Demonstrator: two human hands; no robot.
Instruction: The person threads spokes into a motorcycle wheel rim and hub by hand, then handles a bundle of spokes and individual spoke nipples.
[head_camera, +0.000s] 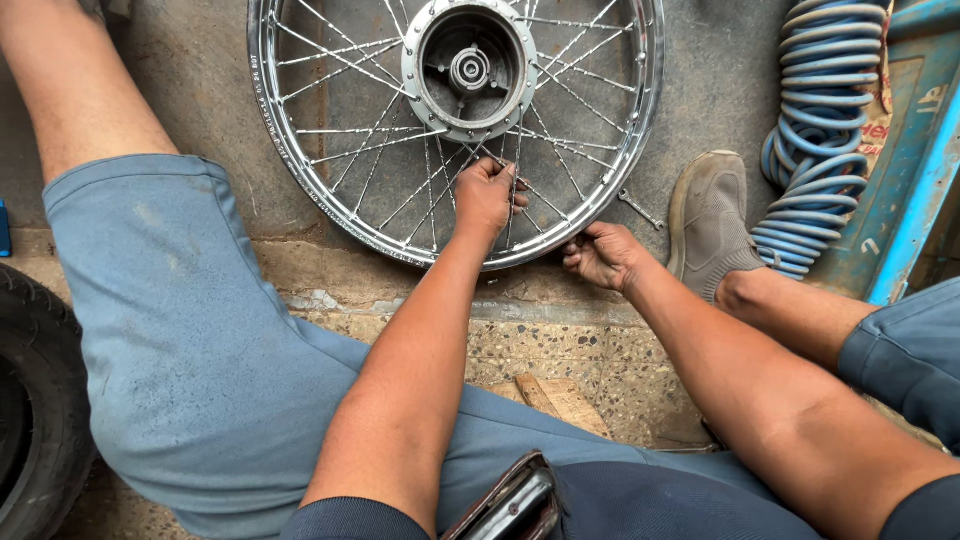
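A chromed spoked wheel (300, 150) lies flat on the grey concrete floor (200, 80) at the far side of the scene, its drum hub (470, 70) near the far edge of the view. The person sits on a step above it, legs spread to either side in blue shorts (190, 340).

The left hand (487, 195) reaches inside the rim, on the near side of the hub, and its grip is clamped on the spokes (400, 195) there, fingers curled around one or two of the thin wires. The right hand (603, 255) lies just to the right and nearer, at the outside of the rim's near-right edge; its fingers are curled together against the rim, but whether they pinch a small part cannot be told. The two hands are near each other, with the rim running between them.

A small metal spoke wrench (640, 209) lies on the floor just outside the rim, far of the right hand and apart from it. Right of that rests the person's grey shoe (708, 220), and beyond it a coiled blue air hose (815, 130) stands against a blue metal frame (925, 160). At the near left edge a black tyre (35, 410) shows in part. A scrap of wood (560, 400) lies on the speckled step between the legs.
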